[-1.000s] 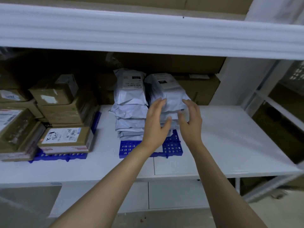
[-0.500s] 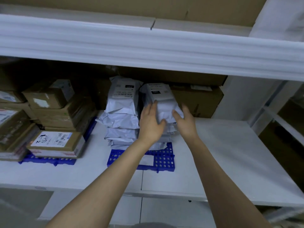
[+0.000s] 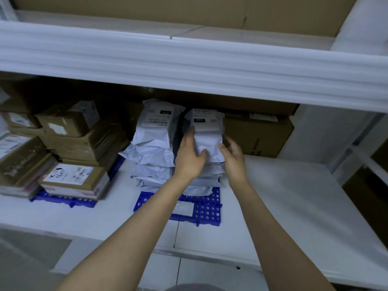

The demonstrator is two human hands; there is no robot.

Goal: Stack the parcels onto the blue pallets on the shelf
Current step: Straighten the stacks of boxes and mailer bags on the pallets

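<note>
Parcel, grey, now lies atop the right stack, pushed further back than a second ago. The left hand presses its left side with straight fingers. The right hand, fingers loose, sits at its right edge. It looks placed. Below is the pallet. A second stack touches on the left, a box stands behind, and the upper shelf hangs low.

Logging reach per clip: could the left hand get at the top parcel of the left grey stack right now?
Probably yes. The left hand rests on the neighbouring stack's top parcel, right beside the left stack's top parcel, with nothing between them.
</note>
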